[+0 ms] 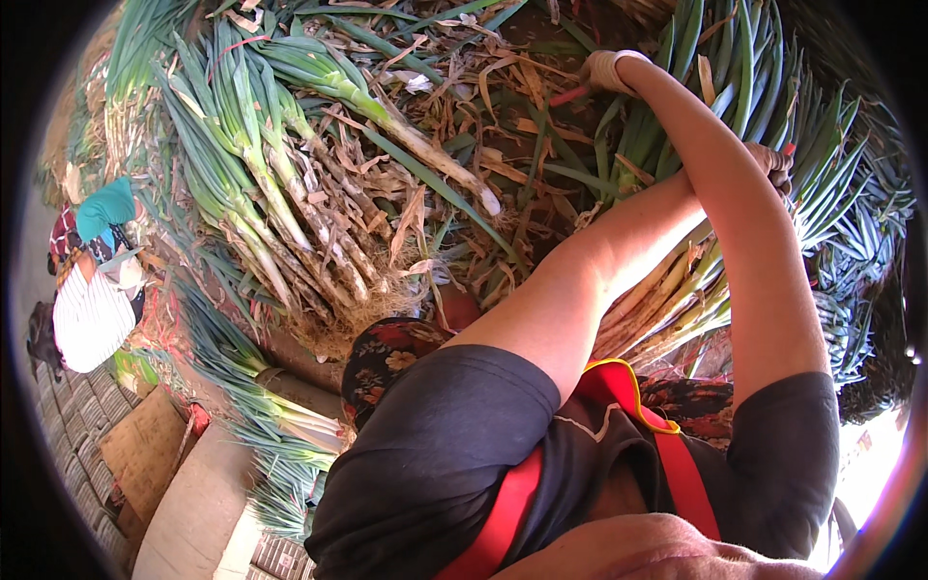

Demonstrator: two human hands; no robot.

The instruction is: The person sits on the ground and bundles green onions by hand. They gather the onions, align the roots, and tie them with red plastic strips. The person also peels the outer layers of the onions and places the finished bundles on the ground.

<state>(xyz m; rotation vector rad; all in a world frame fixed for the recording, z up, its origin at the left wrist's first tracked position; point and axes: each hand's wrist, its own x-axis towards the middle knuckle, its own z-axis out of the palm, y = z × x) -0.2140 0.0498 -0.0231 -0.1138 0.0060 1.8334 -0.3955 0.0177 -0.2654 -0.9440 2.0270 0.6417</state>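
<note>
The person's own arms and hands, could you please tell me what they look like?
The sleeves are short, plain and black, leaving the forearms bare. A pale, ribbed-looking band wraps around the right hand or its wrist. The left hand is too shadowed to tell whether it is gloved.

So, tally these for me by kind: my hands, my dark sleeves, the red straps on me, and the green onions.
Hands: 2 (left hand, right hand)
Dark sleeves: 2 (left sleeve, right sleeve)
Red straps: 2 (left strap, right strap)
Green onions: too many and overlapping to count
Total: 6, onions left out
</note>
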